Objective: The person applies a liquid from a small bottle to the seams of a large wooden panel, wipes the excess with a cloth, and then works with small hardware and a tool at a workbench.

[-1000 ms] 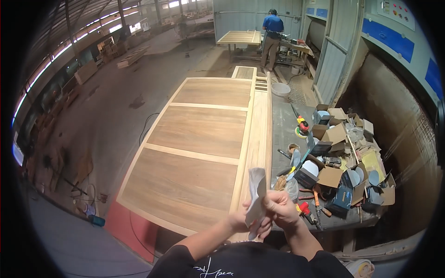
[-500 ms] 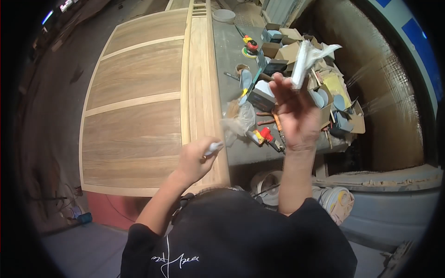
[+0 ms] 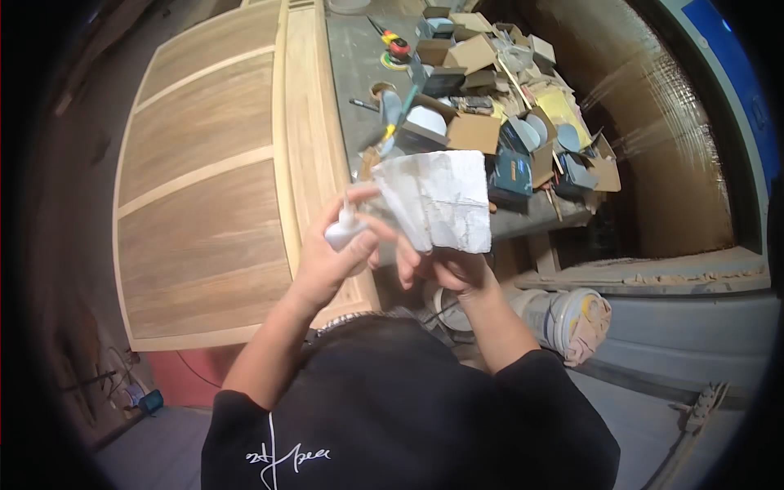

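Left fingers: thumb and curled fingers clamped around a small white plastic bottle with a pointed nozzle (image 3: 346, 233); index is raised apart from it, toward the sheet's upper left edge, contact there can't be told. Right fingers: on the lower edge of a creased white sheet, paper- or film-like (image 3: 457, 196), mostly under and behind it; a couple of fingertips show below its left fold, full grip hidden. Key relation: bottle sits just left of the sheet, body a bit lower than the sheet's middle, near it with a narrow gap. Bottle's long axis runs roughly up the view, nozzle away from the torso, so the tip points alongside the sheet, not at its face. Sheet is spread broad side up; main crease slants from upper left to lower middle, translucent flap on the bottle side. Left hand (image 3: 321, 260) is the nearer one to the bottle, right hand (image 3: 459, 273) to the sheet. Pose: both forearms rise from the lower edge, elbows out, wrists converging in front of the chest. Further out: pale wooden three-panel frame (image 3: 200, 208) to the left, grey worktop (image 3: 347, 57) with open cardboard boxes (image 3: 474, 132) beyond the sheet.
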Action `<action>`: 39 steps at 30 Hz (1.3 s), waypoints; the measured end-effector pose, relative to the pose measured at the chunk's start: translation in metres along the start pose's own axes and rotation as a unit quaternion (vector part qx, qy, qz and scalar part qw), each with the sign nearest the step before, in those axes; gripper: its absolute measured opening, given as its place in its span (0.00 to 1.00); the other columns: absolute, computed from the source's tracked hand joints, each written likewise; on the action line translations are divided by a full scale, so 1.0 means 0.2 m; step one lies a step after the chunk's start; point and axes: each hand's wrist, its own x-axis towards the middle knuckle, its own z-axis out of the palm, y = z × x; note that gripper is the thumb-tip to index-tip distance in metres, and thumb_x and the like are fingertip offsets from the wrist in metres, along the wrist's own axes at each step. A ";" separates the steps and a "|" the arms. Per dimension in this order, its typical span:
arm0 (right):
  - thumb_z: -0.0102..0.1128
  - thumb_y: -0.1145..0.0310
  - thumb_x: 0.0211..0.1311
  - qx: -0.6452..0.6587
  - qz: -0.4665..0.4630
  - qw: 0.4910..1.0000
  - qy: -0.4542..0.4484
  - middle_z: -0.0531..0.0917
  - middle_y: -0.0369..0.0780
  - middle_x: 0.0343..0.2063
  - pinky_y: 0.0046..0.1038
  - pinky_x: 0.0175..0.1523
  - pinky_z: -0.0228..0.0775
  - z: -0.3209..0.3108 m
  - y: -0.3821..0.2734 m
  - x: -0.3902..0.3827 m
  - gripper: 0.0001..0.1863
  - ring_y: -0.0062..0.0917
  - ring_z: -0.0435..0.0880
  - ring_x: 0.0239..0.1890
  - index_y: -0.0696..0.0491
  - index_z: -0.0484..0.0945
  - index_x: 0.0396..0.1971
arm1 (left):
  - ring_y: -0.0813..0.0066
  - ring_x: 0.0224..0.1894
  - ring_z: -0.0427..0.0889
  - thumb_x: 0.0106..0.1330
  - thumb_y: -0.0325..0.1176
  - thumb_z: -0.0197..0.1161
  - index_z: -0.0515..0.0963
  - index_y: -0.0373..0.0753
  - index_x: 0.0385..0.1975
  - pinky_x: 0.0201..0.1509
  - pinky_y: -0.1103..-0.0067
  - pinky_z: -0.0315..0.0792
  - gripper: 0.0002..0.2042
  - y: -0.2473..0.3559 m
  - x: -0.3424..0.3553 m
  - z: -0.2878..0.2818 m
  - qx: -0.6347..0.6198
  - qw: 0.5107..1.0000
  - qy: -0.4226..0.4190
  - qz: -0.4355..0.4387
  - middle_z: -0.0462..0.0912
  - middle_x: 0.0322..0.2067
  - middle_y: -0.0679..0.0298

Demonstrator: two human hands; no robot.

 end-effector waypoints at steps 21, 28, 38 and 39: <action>0.66 0.62 0.65 -0.106 -0.083 0.970 0.202 0.79 0.42 0.56 0.41 0.63 0.71 -0.06 0.03 -0.28 0.35 0.28 0.80 0.55 0.58 0.63 0.68 | 0.81 0.34 0.83 0.63 0.28 0.73 0.74 0.39 0.57 0.33 0.82 0.77 0.23 -0.22 0.09 0.18 0.012 0.989 0.126 -0.082 0.83 0.39 0.65; 0.65 0.83 0.60 -0.176 -0.100 0.931 0.302 0.83 0.40 0.49 0.28 0.53 0.78 -0.05 0.06 -0.29 0.25 0.25 0.84 0.50 0.59 0.74 0.58 | 0.81 0.35 0.81 0.61 0.28 0.75 0.75 0.39 0.56 0.38 0.83 0.75 0.23 -0.27 0.03 0.22 0.045 0.995 0.066 -0.057 0.83 0.38 0.66; 0.66 0.75 0.61 -0.322 -0.105 0.929 0.151 0.86 0.48 0.49 0.37 0.63 0.73 -0.09 -0.02 -0.38 0.14 0.39 0.83 0.56 0.62 0.84 0.46 | 0.62 0.45 0.86 0.47 0.14 0.67 0.80 0.33 0.49 0.50 0.73 0.78 0.24 -0.37 -0.07 0.14 0.290 0.921 -0.038 0.257 0.86 0.44 0.55; 0.70 0.67 0.60 -0.340 -0.135 0.924 0.112 0.85 0.52 0.49 0.41 0.63 0.72 -0.11 -0.03 -0.38 0.16 0.43 0.81 0.58 0.62 0.85 0.43 | 0.59 0.45 0.86 0.48 0.16 0.68 0.80 0.31 0.48 0.49 0.72 0.78 0.22 -0.36 -0.08 0.14 0.283 0.917 -0.053 0.275 0.86 0.44 0.54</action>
